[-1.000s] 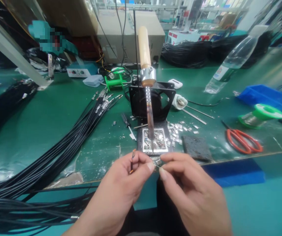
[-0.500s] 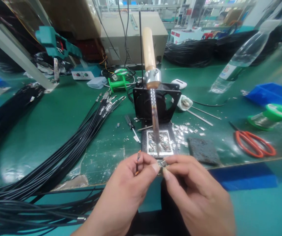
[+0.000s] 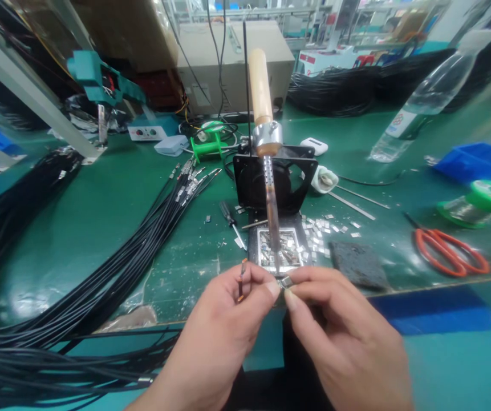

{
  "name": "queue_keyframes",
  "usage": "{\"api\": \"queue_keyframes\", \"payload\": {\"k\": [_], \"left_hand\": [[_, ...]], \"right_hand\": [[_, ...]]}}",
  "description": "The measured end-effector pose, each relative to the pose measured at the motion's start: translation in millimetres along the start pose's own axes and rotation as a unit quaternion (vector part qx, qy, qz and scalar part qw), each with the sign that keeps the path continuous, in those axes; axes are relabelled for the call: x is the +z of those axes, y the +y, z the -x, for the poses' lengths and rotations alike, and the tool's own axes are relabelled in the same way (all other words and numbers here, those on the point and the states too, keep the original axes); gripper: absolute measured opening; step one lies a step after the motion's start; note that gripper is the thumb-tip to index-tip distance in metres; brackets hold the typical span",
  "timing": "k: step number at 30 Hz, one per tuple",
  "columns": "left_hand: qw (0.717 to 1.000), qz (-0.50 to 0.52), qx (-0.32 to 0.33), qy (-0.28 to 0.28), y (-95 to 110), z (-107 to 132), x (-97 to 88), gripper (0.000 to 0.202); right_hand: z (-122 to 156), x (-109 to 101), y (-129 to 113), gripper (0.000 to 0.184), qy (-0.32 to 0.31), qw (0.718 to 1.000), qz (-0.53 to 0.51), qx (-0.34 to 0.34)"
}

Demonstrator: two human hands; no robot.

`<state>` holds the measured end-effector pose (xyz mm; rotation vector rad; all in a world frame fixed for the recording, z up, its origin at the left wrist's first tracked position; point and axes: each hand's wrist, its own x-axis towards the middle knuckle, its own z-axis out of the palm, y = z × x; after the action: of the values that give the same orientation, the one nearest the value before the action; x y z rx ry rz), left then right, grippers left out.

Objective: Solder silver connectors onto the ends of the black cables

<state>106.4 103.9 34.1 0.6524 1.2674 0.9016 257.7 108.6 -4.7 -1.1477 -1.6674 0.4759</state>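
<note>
My left hand is closed, with a short dark piece with orange ends standing between its curled fingers. Its thumb and forefinger pinch together against a small silver metal connector. From the other side, my right hand pinches that connector between thumb and fingers. The fingertips hide part of it. Just beyond the hands, the tip of a soldering iron with a wooden handle points down, fixed upright in a stand. Below the iron, a square tray holds many small metal pieces.
Loose metal pieces lie right of the tray, near a dark sponge block. Red-handled scissors, a solder spool and a water bottle stand rightward. Black cables cover the left; a screwdriver lies nearby.
The whole view has shifted slightly, so the bench things appear a little further right. Both hands keep the same pinch on the connector.
</note>
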Motion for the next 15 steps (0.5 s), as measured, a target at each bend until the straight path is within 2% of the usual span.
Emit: {"api": "queue_keyframes", "payload": {"k": [15], "left_hand": [[1.0, 0.018, -0.013, 0.004, 3.8, -2.9, -0.2, 0.027]], "right_hand": [[-5.5, 2.6, -1.5, 0.012, 0.003, 1.0, -0.002, 0.003]]}}
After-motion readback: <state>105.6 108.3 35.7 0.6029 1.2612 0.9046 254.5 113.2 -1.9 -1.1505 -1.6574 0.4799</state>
